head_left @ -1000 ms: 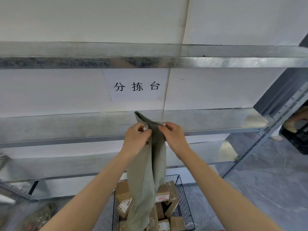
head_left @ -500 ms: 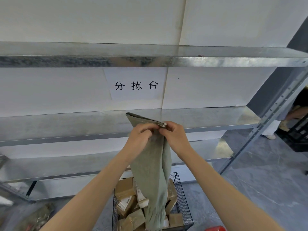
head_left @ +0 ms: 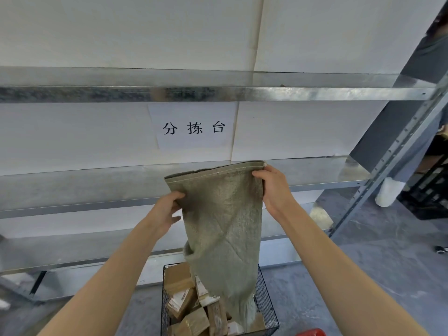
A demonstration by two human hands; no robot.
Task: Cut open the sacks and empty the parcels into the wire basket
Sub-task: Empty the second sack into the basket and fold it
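Note:
A limp grey-green woven sack (head_left: 223, 221) hangs upside down, its stitched end held up and spread wide. My right hand (head_left: 274, 190) pinches the sack's upper right corner. My left hand (head_left: 167, 209) grips its left edge a little lower. The sack's open lower end dangles into a black wire basket (head_left: 265, 297) on the floor. Several brown cardboard parcels (head_left: 180, 280) with white labels lie piled in the basket.
A galvanised metal rack with shelves (head_left: 97, 187) stands right behind the sack, with a paper sign (head_left: 194, 128) on the white wall. The rack's upright (head_left: 388, 156) slants at the right. A black crate (head_left: 429, 192) and a red object (head_left: 310, 332) sit on the grey floor.
My hands, close together on the bunched sack top before, have drawn apart, spreading the sack flat and wide. The sack's top has dropped lower, in front of the middle shelf.

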